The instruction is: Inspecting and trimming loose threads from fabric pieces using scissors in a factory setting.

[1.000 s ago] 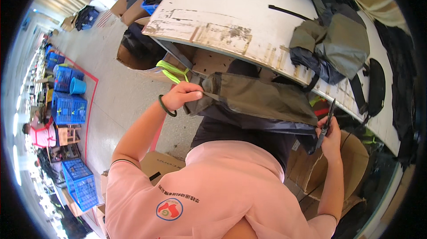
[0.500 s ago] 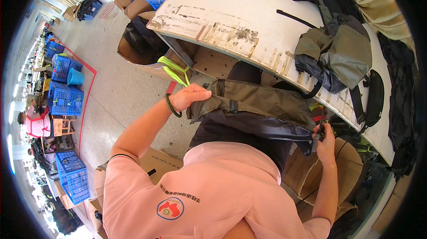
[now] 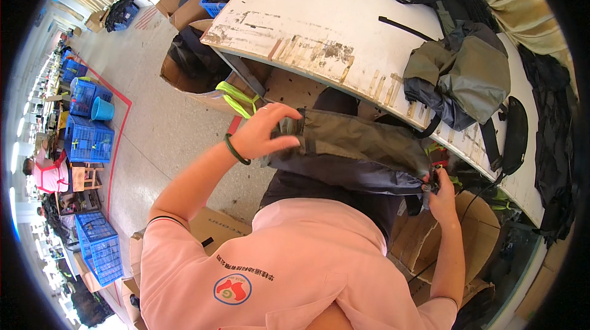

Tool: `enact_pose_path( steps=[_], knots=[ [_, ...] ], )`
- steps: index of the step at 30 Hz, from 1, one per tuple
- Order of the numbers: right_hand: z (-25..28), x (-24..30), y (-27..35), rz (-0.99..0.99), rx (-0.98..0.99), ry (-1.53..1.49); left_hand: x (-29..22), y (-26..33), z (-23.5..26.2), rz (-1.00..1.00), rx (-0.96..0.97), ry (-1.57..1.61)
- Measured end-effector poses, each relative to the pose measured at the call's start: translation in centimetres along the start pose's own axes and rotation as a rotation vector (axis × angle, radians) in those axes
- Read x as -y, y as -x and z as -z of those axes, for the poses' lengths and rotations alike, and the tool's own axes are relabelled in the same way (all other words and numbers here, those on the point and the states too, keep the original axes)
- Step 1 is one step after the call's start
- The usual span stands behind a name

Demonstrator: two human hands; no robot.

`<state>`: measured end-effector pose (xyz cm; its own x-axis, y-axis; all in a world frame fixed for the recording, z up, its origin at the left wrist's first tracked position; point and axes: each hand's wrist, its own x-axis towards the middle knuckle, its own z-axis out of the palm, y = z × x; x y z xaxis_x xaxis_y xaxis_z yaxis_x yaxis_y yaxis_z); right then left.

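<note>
You are holding an olive fabric piece before you, the desk standing at one o'clock.
Your left grip is standing parted at its nine o'clock end, contact unclear; your right grip is pinching its four o'clock corner beside a dark object, too blurred to name. Looking light, soft and limp, the cloth is probably offering its surest hold at both end edges.
</note>
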<state>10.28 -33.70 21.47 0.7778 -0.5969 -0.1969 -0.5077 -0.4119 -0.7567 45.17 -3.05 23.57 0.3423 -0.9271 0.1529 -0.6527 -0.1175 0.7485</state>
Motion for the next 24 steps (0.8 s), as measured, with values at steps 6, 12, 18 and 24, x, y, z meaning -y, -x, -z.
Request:
enact_pose_path(
  steps=[6, 12, 18, 24],
  knots=[
    [-0.4, 0.4, -0.2, 0.02, 0.011, 0.003, -0.6, -0.3, -2.2, -0.208, 0.318, -0.001],
    [-0.3, 0.4, -0.6, 0.066, -0.054, 0.064, 0.7, 1.0, -3.7, 0.121, 0.472, 0.478],
    [-2.4, 9.4, -1.1, 0.265, 0.072, -0.23, -0.8, 0.0, -3.9, 0.427, 0.405, 0.943],
    [-7.3, 16.2, -2.3, 0.607, 0.274, -0.206, -3.2, -1.3, -4.5, 0.42, 0.505, 1.158]
  ],
)
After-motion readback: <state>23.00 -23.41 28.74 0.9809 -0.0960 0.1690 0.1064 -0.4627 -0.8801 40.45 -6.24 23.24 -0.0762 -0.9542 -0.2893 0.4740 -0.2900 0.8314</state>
